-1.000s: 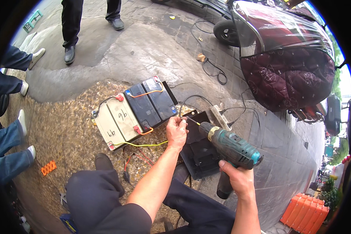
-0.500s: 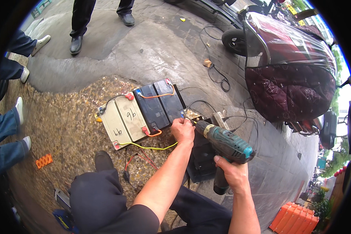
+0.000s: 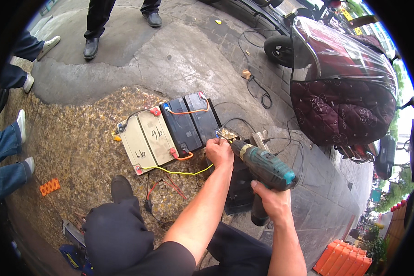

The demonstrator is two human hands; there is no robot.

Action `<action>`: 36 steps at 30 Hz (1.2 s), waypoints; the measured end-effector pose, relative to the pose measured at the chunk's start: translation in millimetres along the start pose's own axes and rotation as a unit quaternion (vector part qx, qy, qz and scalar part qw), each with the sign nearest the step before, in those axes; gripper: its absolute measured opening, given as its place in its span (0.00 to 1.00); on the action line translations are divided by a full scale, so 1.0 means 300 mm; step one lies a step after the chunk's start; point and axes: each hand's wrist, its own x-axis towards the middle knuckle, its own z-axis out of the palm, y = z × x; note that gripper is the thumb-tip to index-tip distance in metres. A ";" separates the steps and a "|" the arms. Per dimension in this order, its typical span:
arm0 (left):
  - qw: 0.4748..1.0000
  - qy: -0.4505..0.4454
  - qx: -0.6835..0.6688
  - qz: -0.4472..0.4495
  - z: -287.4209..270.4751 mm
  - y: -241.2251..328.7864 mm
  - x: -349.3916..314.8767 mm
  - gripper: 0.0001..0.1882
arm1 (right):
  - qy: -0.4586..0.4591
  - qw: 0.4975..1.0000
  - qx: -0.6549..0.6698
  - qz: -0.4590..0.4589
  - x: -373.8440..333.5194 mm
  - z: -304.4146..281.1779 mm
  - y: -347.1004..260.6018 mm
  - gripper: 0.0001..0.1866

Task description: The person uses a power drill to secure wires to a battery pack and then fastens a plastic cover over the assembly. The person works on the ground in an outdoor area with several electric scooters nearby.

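Observation:
My right hand [image 3: 272, 200] grips the handle of a teal and black cordless drill [image 3: 267, 166], its chuck pointing left. My left hand [image 3: 220, 152] is closed in a pinch by the near right corner of a dark battery [image 3: 202, 120], close to the drill's tip. What its fingers hold is hidden. A yellow-green wire [image 3: 179, 173] runs from a terminal of a cream battery [image 3: 137, 146] and disappears under my left hand. Another cream battery [image 3: 157, 138] and a second dark battery [image 3: 181, 124] complete the row. Orange wires [image 3: 188, 112] link some terminals.
A black case [image 3: 238, 195] lies beneath the drill. Red and black leads [image 3: 154, 193] lie near my shoe [image 3: 121, 188]. A covered scooter [image 3: 342, 108] stands at right, with a black cable [image 3: 262, 94] before it. People's feet [image 3: 91, 48] are beyond and at left. An orange barrier [image 3: 342, 258] stands lower right.
The view has shifted slightly, and both hands stay at nearly the same place. The left hand remains closed at the battery corner and the drill remains in the right hand.

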 end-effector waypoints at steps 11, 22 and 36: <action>0.996 0.066 0.063 0.013 0.053 -0.025 0.012 0.06 | -0.066 0.993 -0.060 0.075 0.119 -0.028 -0.162 0.22; 0.997 0.051 0.059 -0.021 0.041 0.007 -0.009 0.08 | -0.204 0.932 -0.299 0.018 0.279 -0.049 -0.347 0.23; 0.997 0.008 0.068 -0.031 0.002 0.068 -0.042 0.12 | -0.196 0.910 -0.364 0.028 0.324 -0.021 -0.375 0.24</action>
